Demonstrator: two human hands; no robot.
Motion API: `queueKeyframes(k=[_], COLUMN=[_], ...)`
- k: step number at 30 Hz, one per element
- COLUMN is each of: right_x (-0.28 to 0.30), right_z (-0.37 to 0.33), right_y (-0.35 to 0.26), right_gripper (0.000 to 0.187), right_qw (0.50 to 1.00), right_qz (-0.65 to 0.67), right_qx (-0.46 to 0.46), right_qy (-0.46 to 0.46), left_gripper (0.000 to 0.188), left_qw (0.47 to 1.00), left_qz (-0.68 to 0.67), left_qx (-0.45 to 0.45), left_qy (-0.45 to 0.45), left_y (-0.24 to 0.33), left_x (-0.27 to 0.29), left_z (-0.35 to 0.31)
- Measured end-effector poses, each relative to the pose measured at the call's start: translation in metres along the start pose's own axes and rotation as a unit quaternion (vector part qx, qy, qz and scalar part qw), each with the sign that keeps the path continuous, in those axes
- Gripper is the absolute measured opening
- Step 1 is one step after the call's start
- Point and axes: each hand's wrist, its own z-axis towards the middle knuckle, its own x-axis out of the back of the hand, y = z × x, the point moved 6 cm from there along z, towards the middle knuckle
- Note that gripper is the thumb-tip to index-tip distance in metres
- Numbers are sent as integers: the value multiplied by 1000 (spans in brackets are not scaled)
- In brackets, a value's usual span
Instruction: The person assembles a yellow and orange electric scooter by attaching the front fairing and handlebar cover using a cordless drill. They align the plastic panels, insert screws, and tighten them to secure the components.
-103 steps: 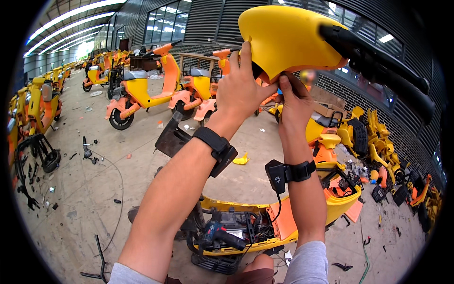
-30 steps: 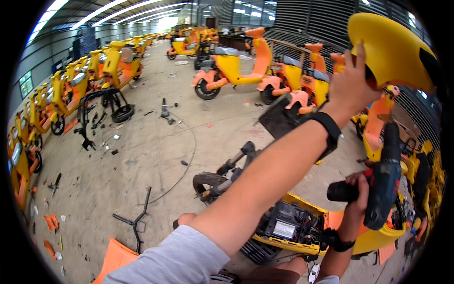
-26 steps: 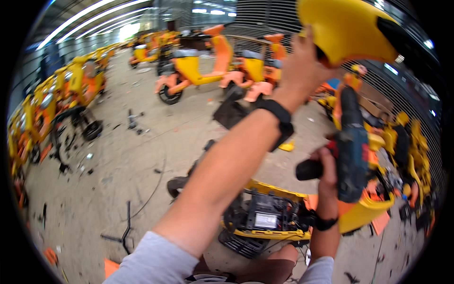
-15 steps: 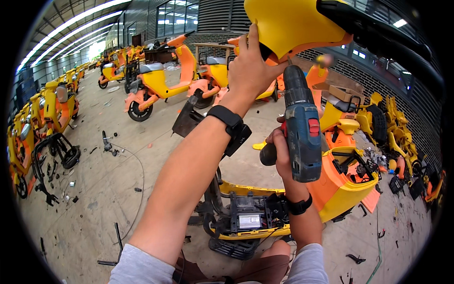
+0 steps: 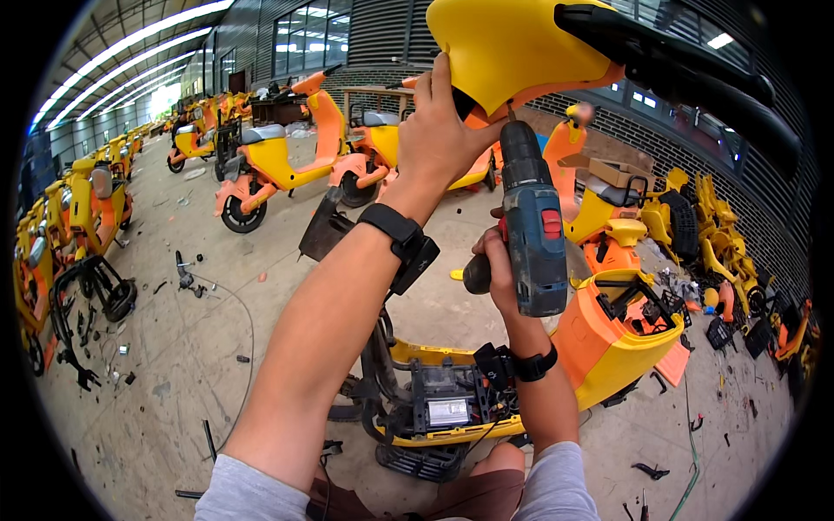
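Note:
At the top of the head view, a yellow scooter handlebar cover (image 5: 521,52) with an orange underside hangs over the work area. My left hand (image 5: 439,139) is closed on its lower left edge, fingers up along the yellow shell and thumb beneath. A blue and black cordless drill (image 5: 537,230) with a red switch points upward in my right hand (image 5: 497,269), which is wrapped round its handle. The bit's tip reaches the lower point of the cover, near my left thumb; whether it sits in a screw is too small to tell. A black handlebar (image 5: 669,65) extends to the right.
Below my arms lies an opened scooter body (image 5: 447,412) with electrical parts inside. A yellow and orange scooter shell (image 5: 604,347) stands to the right, near a heap of yellow panels (image 5: 721,234). Assembled scooters (image 5: 278,156) stand behind; loose parts and cables litter the concrete floor.
The whole scene has shifted slightly left in the picture. My left hand stays on the cover, and the drill remains raised at its lower point in my right hand.

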Motion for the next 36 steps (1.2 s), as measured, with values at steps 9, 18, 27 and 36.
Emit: queueKeyframes(k=[9,18,27,36], right_x=[8,13,9,14], right_z=[4,9,10,9], right_y=[-4,-3,-20,-17], right_gripper=[12,11,14,17], right_qw=[995,1000,997,990], right_qz=[-83,16,70,121], right_qx=[45,13,-32,-68], right_qy=[13,-13,-17,-14], left_gripper=[103,97,95,95], left_qw=[1000,999,999,998], left_qz=[-5,-20,-35,-18], left_qx=[-16,-18,-19,-29], left_qy=[18,34,28,50], left_y=[1,3,-2,2], left_x=[1,1,1,0], left_z=[1,1,2,-1])
